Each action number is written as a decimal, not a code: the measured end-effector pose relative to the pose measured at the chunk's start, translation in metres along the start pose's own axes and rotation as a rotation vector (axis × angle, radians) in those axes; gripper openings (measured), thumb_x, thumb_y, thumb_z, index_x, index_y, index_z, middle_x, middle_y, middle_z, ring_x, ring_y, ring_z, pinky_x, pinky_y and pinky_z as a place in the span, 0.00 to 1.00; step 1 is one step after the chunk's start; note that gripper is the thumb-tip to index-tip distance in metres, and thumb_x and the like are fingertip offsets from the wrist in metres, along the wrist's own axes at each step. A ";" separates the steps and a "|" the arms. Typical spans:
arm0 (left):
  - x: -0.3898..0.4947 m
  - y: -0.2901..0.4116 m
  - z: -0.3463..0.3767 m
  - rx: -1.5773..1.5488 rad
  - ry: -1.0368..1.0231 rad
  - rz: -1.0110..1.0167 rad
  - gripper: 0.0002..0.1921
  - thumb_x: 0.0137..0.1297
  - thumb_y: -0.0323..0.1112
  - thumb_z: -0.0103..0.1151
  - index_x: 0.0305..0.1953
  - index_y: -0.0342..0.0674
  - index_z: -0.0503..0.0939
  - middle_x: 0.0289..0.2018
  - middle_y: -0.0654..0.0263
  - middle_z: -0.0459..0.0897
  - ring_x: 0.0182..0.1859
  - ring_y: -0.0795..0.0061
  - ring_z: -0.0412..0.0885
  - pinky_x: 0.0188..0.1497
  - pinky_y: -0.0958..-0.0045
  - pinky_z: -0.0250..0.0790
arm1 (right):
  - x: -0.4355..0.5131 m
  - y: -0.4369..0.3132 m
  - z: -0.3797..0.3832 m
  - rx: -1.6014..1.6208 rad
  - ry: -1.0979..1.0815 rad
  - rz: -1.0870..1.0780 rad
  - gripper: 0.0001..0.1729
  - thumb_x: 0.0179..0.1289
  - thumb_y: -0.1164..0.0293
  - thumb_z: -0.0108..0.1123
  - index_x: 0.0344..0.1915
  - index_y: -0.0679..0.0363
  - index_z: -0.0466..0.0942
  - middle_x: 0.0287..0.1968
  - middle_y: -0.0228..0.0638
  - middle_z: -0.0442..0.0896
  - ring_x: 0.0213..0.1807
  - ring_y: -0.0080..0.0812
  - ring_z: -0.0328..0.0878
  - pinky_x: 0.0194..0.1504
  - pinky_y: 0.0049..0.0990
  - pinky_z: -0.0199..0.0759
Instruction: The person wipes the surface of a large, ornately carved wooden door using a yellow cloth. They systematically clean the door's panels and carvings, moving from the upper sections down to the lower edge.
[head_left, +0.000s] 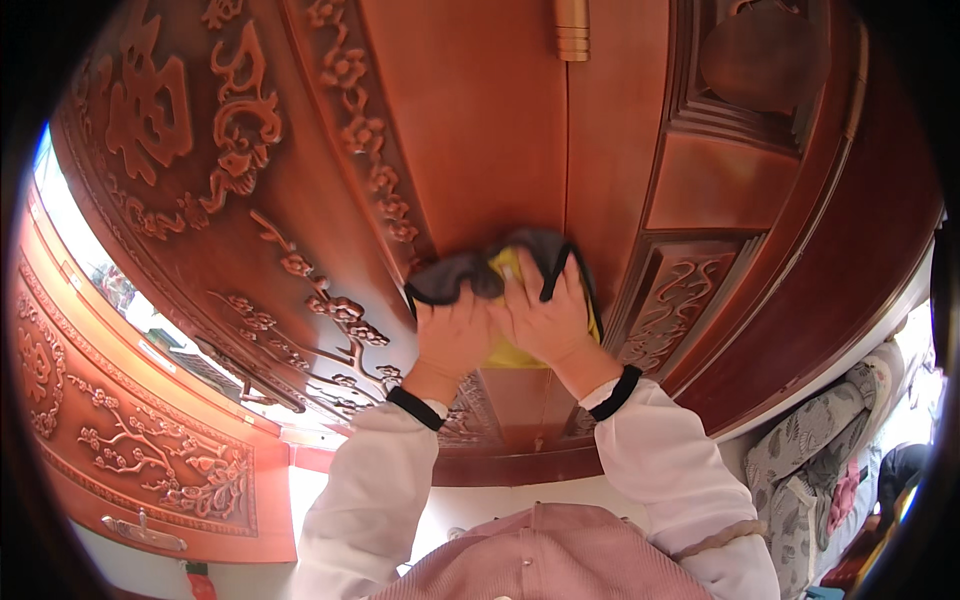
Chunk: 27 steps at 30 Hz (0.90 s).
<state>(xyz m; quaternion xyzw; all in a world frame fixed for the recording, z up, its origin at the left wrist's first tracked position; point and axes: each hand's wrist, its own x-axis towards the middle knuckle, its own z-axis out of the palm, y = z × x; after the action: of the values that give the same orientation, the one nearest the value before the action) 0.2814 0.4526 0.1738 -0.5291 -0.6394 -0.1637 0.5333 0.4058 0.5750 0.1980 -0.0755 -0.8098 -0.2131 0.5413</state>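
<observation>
A grey and yellow cloth (517, 358) with black edging lies bunched against a reddish-brown wooden door (495, 142), across the straight seam between two panels. My left hand (454, 334) presses on the cloth's left part, its fingertips at the grey fold. Beside it, my right hand (547, 311) holds the right part, fingers spread over the grey and yellow sides. The two hands nearly touch at the thumbs. Both wrists have black cuffs on white sleeves.
Carved blossoms and a large character stand in relief on the left panel (247, 150). A brass-coloured hinge (574, 34) sits on the seam above. Another carved door (150, 457) with a handle (142, 531) is at lower left. A patterned grey sofa (806, 427) is at right.
</observation>
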 end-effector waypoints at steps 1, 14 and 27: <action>-0.016 0.004 0.003 -0.035 -0.030 0.014 0.21 0.63 0.43 0.59 0.49 0.32 0.84 0.52 0.41 0.77 0.55 0.40 0.76 0.62 0.33 0.64 | -0.016 -0.004 0.003 0.016 -0.033 -0.017 0.29 0.70 0.47 0.58 0.61 0.53 0.81 0.63 0.40 0.81 0.51 0.52 0.81 0.70 0.53 0.64; -0.029 0.071 -0.026 -0.244 -0.278 -0.089 0.20 0.67 0.44 0.60 0.52 0.35 0.82 0.53 0.49 0.83 0.58 0.49 0.77 0.70 0.38 0.58 | -0.082 0.020 -0.026 0.104 -0.353 -0.026 0.30 0.68 0.48 0.60 0.59 0.59 0.82 0.50 0.51 0.85 0.59 0.53 0.77 0.75 0.51 0.59; 0.257 0.110 -0.035 -0.058 0.195 0.005 0.29 0.70 0.48 0.59 0.68 0.43 0.76 0.74 0.52 0.67 0.72 0.47 0.66 0.75 0.36 0.51 | 0.074 0.209 -0.108 -0.069 0.285 0.289 0.38 0.66 0.51 0.62 0.72 0.58 0.71 0.78 0.52 0.63 0.70 0.63 0.69 0.76 0.58 0.53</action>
<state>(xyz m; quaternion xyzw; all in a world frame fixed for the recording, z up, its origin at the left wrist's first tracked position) 0.4256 0.5974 0.3676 -0.5276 -0.5779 -0.2315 0.5780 0.5406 0.7084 0.3553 -0.1783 -0.6980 -0.1695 0.6725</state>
